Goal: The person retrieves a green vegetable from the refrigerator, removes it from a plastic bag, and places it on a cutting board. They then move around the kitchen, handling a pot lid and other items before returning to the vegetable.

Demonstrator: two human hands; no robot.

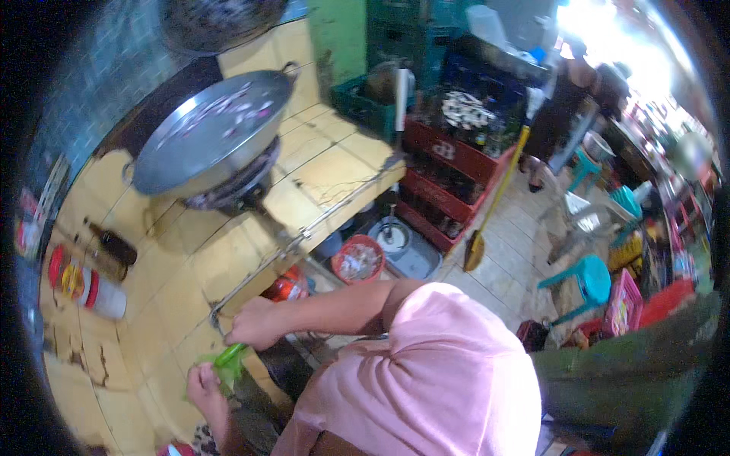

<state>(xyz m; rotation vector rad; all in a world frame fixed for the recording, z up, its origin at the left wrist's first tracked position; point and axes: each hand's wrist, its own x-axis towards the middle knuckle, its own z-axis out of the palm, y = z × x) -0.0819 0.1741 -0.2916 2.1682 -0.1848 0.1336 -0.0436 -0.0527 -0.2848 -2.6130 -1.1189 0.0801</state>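
My left hand (pixel 204 385) is closed at the lower left side of a bright green, thin-looking piece (pixel 230 365), which could be plastic or leaf; blur hides its kind. On its upper end my right hand (pixel 257 322) is closed, with the arm reaching across in front of me. Both hands are at the front edge of the yellow tiled counter (pixel 199 267). Farther back on that counter, a large wok (pixel 190 156) sits on a burner (pixel 237 182), with sliced purple-white pieces (pixel 236 106) in it. No flame shows.
Left on the counter are a dark bottle (pixel 114 245) and a red-lidded jar (pixel 85 285). Below its edge stand a red bucket (pixel 357 258) and a grey basin (pixel 417 258). Beyond are red crates (pixel 441 156), a yellow-handled broom (pixel 498 197), a teal stool (pixel 585 281) and a person (pixel 563 99).
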